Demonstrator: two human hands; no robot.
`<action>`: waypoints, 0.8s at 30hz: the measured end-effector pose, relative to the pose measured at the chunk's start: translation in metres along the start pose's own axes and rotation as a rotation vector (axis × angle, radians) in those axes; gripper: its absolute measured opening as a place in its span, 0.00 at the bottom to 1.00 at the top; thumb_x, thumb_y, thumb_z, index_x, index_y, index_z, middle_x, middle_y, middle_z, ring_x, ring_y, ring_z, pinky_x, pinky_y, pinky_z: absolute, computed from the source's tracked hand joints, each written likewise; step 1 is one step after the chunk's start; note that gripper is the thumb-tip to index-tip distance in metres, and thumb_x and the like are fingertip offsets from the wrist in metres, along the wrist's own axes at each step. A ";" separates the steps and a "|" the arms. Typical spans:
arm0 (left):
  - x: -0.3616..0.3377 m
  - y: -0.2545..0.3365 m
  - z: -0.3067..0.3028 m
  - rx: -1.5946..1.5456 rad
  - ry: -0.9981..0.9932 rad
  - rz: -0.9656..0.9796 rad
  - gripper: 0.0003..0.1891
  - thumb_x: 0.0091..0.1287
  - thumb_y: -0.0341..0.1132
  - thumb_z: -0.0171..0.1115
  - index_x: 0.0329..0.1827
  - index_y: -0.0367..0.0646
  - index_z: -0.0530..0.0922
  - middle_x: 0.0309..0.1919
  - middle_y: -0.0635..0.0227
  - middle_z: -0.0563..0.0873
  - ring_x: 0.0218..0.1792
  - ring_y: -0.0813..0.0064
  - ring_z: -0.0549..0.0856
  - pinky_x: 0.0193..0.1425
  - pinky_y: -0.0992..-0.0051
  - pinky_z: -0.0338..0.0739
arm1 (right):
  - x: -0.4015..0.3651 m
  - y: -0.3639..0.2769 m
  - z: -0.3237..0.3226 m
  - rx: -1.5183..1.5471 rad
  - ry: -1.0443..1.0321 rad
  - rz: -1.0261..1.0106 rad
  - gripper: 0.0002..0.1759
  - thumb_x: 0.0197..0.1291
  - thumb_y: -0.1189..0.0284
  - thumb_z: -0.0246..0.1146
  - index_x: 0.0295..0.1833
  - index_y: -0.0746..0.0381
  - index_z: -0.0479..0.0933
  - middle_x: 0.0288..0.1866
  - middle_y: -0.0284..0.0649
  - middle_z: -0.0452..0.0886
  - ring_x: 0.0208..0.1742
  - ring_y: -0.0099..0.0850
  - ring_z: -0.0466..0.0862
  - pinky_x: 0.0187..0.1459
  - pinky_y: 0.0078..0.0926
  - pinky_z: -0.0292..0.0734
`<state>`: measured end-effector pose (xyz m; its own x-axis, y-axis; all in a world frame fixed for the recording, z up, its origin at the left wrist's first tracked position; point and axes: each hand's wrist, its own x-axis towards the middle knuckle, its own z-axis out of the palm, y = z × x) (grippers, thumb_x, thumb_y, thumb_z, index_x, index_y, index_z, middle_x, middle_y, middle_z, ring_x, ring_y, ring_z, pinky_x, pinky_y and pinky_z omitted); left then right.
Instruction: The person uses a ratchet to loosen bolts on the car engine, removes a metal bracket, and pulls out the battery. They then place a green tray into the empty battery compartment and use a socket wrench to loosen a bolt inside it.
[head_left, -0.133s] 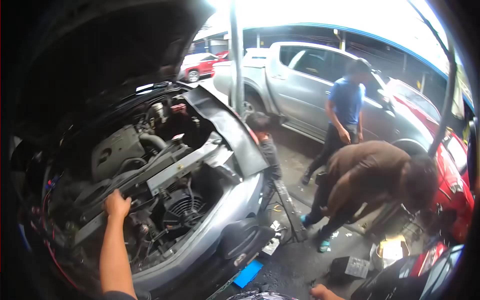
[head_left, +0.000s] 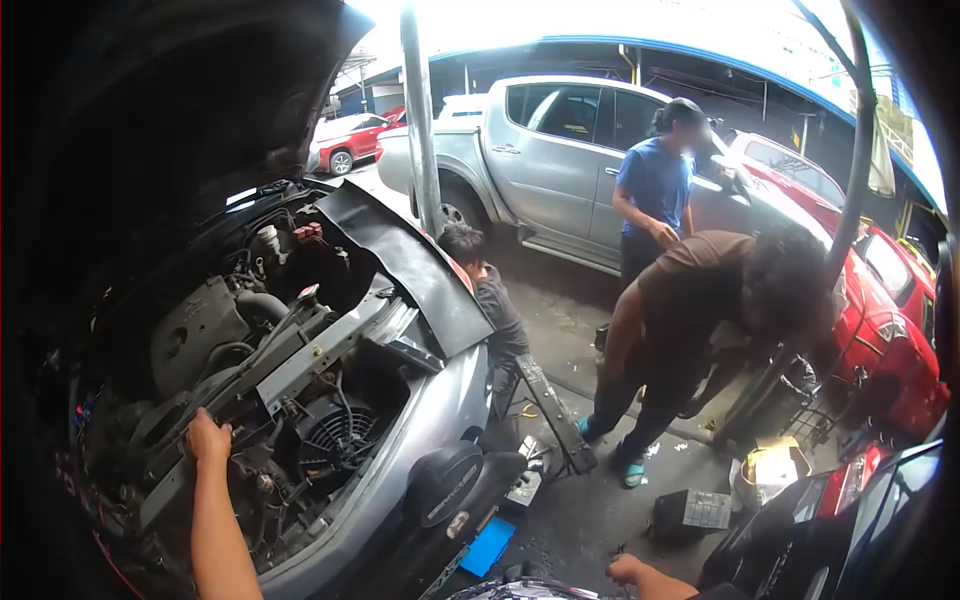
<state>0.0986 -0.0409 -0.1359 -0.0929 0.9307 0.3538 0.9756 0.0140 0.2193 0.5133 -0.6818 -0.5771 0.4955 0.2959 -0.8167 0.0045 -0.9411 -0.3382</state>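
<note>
My left hand (head_left: 208,437) has its fingers curled over the metal crossbar (head_left: 262,385) at the front of a car's engine bay. Just right of that hand, a black cooling fan (head_left: 338,432) sits below the bar. Behind it lies the grey engine cover (head_left: 198,335). My right hand (head_left: 627,569) is low in the view, closed, with a small dark tip poking out above the fingers; what it holds cannot be made out. Nearest to it on the ground is a black car battery (head_left: 692,512).
A raised hood (head_left: 180,110) overhangs the engine. A black fender cover (head_left: 410,270) drapes the car's side. A person bends forward (head_left: 690,290), another in blue stands (head_left: 655,185), a third crouches (head_left: 497,315) by a stand (head_left: 555,415). A blue tray (head_left: 488,547) lies below.
My view has turned slightly right, so the scene sits further left. The bent person has risen a little. My left hand stays on the crossbar.
</note>
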 end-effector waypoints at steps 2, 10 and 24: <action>0.006 -0.004 0.006 0.027 -0.033 -0.018 0.23 0.56 0.32 0.76 0.54 0.37 0.79 0.51 0.48 0.87 0.56 0.49 0.86 0.61 0.56 0.80 | -0.007 0.000 0.005 0.063 0.001 0.018 0.20 0.52 0.69 0.66 0.49 0.70 0.82 0.38 0.49 0.86 0.37 0.38 0.87 0.36 0.36 0.84; 0.031 -0.012 0.009 0.147 -0.130 -0.071 0.34 0.55 0.40 0.73 0.64 0.38 0.73 0.56 0.45 0.85 0.60 0.51 0.84 0.66 0.59 0.78 | 0.021 0.015 0.012 0.178 0.067 -0.043 0.12 0.56 0.73 0.65 0.44 0.68 0.83 0.33 0.46 0.86 0.34 0.38 0.88 0.33 0.36 0.83; 0.030 -0.069 0.019 -0.335 -0.126 -0.054 0.12 0.52 0.38 0.72 0.35 0.41 0.89 0.41 0.52 0.91 0.47 0.56 0.90 0.56 0.64 0.83 | -0.182 -0.202 -0.160 0.674 0.423 -1.005 0.12 0.70 0.69 0.63 0.52 0.65 0.77 0.32 0.36 0.80 0.33 0.24 0.80 0.35 0.23 0.75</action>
<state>0.0320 -0.0072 -0.1575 -0.0969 0.9698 0.2237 0.8486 -0.0370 0.5278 0.5611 -0.5713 -0.2857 0.7669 0.6333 0.1039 0.1584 -0.0299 -0.9869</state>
